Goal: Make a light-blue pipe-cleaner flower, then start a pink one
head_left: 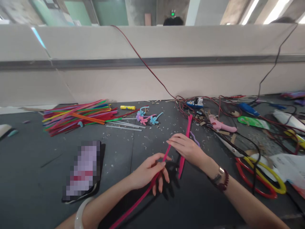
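A bright pink pipe cleaner runs from the bottom edge of the view up between my hands. My left hand pinches it between thumb and forefinger, the other fingers loosely curled below. At its upper end my right hand has its fingertips closed on the tip. Under the right hand lies a bundle of pink pipe cleaners on the dark table, partly hidden by the palm. A short purple pipe cleaner rests just beyond the right hand.
At the back left lies a heap of multicoloured pipe cleaners, near a yellow tube and small pipe-cleaner flowers. A phone is at left. Red-and-yellow-handled scissors, a pink glue gun and tangled cables lie at right.
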The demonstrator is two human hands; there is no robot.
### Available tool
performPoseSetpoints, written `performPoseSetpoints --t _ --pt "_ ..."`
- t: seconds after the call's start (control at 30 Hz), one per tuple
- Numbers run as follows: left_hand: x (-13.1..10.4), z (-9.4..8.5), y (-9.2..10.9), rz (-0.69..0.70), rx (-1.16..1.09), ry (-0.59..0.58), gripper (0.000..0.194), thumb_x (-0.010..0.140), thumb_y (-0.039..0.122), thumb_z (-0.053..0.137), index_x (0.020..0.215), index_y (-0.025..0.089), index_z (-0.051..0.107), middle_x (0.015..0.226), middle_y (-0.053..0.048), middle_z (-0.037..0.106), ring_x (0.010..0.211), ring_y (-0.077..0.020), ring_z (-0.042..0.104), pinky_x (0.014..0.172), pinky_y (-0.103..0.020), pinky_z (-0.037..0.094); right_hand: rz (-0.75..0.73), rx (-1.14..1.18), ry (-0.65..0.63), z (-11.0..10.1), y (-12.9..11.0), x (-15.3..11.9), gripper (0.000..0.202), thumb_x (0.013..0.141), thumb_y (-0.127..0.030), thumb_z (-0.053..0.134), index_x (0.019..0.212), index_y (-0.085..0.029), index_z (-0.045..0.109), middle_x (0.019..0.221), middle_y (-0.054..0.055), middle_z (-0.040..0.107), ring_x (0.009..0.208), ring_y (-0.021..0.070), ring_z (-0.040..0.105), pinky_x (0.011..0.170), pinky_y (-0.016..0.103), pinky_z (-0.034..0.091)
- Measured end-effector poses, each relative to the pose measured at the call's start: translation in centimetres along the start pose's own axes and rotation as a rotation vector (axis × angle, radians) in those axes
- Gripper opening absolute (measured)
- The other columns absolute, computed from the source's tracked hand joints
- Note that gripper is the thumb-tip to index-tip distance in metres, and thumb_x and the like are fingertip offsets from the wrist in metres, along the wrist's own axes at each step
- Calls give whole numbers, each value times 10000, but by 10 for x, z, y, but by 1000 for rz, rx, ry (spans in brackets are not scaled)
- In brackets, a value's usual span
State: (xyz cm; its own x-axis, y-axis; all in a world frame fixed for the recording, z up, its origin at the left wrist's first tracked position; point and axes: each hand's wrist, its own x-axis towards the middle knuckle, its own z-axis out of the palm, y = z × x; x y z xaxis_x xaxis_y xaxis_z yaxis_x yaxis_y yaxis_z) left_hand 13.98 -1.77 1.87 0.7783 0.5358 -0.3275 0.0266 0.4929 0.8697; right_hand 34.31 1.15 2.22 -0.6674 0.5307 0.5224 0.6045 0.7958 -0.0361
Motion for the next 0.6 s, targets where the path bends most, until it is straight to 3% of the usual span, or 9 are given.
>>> performPoseSetpoints --t 0.13,0.23,0.4,0.6 --pt "8 -1 1 110 53 154 340 774 338 512 1051 146 554 756 -40 568 555 -98 574 415 -180 491 195 222 114 0 4 -6 228 850 -175 424 989 -179 604 919 64 631 876 161 560 784 315 480" --pt "13 -3 2 164 40 203 355 730 292 581 1054 145 576 744 -30 541 611 -106 558 489 -213 512 374 377 137 0 4 -10 173 817 -210 488 893 -201 644 889 45 639 822 146 586 754 283 477" --pt "18 -9 3 190 -85 199 323 728 248 594 1037 156 581 777 -36 525 636 -103 547 492 -193 486 616 686 -13 5 8 -17 150 749 -249 560 843 -198 666 810 24 662 734 138 606 665 245 476" --pt "19 -15 5 129 -202 203 256 720 206 600 963 131 622 767 -37 503 622 -84 520 460 -144 446 727 888 -152 10 12 -24 166 698 -259 595 804 -164 681 769 36 677 677 148 601 633 261 467"
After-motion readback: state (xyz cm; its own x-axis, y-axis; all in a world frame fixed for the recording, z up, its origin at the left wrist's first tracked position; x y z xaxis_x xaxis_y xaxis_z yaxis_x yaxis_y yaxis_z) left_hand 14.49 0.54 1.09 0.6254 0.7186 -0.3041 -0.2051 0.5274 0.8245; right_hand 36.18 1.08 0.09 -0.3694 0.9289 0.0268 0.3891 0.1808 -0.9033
